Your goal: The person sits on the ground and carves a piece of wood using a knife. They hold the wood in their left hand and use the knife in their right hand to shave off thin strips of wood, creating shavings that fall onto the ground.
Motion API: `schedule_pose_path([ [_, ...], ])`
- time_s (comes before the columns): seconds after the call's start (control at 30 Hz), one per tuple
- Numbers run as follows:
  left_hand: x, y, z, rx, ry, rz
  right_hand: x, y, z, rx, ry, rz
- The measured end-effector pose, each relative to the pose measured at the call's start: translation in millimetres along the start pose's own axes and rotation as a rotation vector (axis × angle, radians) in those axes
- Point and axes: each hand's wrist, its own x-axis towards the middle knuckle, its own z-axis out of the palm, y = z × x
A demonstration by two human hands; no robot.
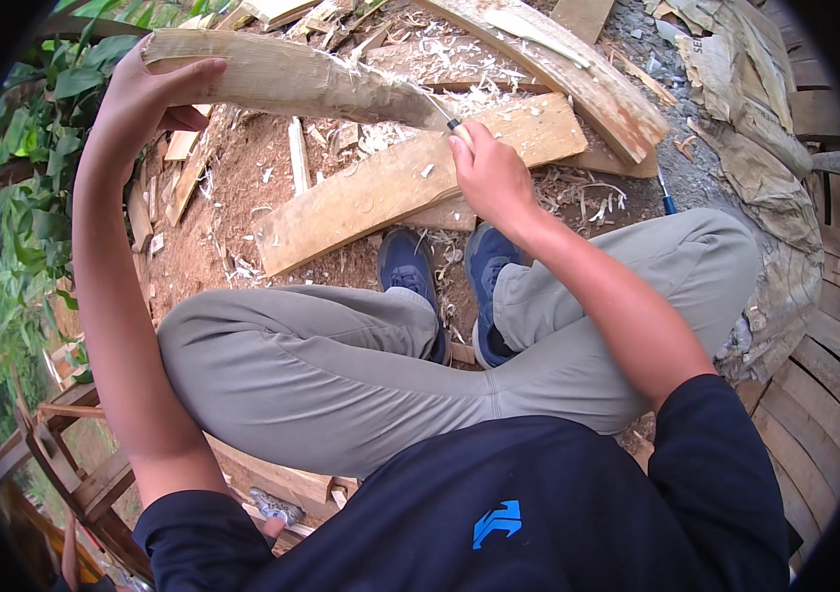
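Stretched out to the far left, my left hand (146, 97) is closed around the near-left end of a long, pale piece of wood (292, 81) with a rough, shaved surface. My right hand (495, 180) grips a slim carving tool (454, 125) with a light handle, a dark collar and a thin metal blade. Its blade meets the right, tapered end of the wood; the exact shape of its tip cannot be made out. Under that end lies a flat plank (420, 180), set at a slant in front of my shoes.
Wood shavings and offcuts cover the reddish soil. A thick slab (558, 74) lies at the far right, and a blue-handled tool (668, 203) rests beside my right knee. Torn paper sacking (745, 148) lies at right. Green plants (40, 187) border the left.
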Motion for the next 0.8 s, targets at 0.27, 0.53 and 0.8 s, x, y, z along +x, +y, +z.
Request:
schedule_pose_path([
  [0.27, 2.7, 12.0, 7.8, 0.008, 0.028, -0.068, 4.4, -18.0, -20.8, -0.167, -0.167, 0.003],
  [0.53, -11.7, 19.2, 3.4, -0.044, 0.060, -0.088, -2.1, -49.0, -27.7, 0.154, 0.458, -0.554],
  [0.8, -10.7, 28.0, 6.5, -0.139, 0.072, -0.173, -11.3, -48.4, -28.0, 0.193, 0.319, -0.499],
])
